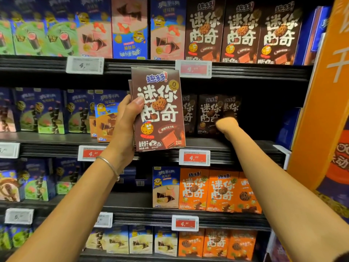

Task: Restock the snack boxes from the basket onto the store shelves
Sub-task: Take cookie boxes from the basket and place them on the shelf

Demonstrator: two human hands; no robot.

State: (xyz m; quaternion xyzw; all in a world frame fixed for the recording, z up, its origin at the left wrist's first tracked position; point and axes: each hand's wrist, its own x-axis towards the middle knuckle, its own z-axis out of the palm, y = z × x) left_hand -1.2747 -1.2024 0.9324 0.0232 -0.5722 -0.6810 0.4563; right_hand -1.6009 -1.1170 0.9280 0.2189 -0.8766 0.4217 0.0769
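My left hand (pixel 124 121) grips a small stack of brown chocolate cookie boxes (pixel 160 110) upright in front of the middle shelf, thumb on the front face. My right hand (pixel 225 123) reaches deep into the dark second shelf (pixel 226 148). Its fingers, in shadow, hold another brown cookie box (pixel 231 106), which overlaps a matching brown box (pixel 207 114) standing at the back. More brown boxes (pixel 241 33) of the same kind fill the top shelf on the right. The basket is out of view.
Blue and green wafer boxes (pixel 47 112) line the left of the shelves. Orange cookie boxes (pixel 219 190) stand on the shelf below. Price tags (pixel 194 157) clip to the shelf edges. An orange display panel (pixel 324 91) stands at the right. Dark space lies right of the brown boxes.
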